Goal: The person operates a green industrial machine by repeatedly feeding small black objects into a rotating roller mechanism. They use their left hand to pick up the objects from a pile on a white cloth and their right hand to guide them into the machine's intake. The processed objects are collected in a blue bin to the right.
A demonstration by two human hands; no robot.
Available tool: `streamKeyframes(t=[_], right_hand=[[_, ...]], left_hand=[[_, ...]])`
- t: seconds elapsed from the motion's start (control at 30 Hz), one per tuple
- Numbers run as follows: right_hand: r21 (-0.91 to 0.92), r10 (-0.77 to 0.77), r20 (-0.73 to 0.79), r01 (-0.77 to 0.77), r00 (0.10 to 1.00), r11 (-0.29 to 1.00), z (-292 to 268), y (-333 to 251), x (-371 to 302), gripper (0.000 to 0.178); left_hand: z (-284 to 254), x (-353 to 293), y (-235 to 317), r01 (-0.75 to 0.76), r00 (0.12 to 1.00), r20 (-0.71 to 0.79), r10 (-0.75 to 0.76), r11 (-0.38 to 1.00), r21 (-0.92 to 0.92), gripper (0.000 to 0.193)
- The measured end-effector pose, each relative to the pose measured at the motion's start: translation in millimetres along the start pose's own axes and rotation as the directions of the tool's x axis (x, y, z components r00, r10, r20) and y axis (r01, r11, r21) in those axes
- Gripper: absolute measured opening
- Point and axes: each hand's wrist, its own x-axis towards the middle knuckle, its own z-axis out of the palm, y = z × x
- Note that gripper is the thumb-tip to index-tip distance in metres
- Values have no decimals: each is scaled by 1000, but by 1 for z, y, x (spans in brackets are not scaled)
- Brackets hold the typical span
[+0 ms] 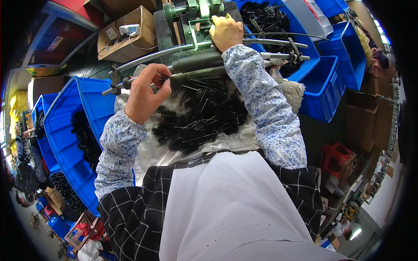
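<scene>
Your left hand [147,92]: fingers clamped on small dark bristly piece [164,80]. Right hand [227,33]: curled at green metal machine [203,9], grip unclear. Black wire-stemmed brushes [202,115] heaped near, likely for reach.

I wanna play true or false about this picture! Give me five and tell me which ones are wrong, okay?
1. The left hand is lower in the picture than the right hand. True.
2. The right hand is inside a bin. False: it is by the green machine.
3. Blue bins stand on both sides. True.
4. A heap of black bristly pieces lies between the arms. True.
5. The heap lies on red cloth. False: the cloth is pale.
</scene>
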Motion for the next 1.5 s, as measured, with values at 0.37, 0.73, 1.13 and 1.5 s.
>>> streamKeyframes(t=[0.37,0.73,1.13,1.5], right_hand=[[219,50,243,-105,969,970,-9,102,14,32],[43,132,-35,-130,991,991,-83,108,14,23],[308,11,249,-90,968,947,-76,42,-25,20],[-38,-86,38,88,996,995,-10,56,1,23]], left_hand=[[12,11,-3,-30,997,66,44,980,-198,20],[64,47,7,-70,969,204,143,942,-328,19],[86,35,-9,40,966,258,11,980,-194,31],[90,25,-39,-139,807,583,94,990,33,22]])
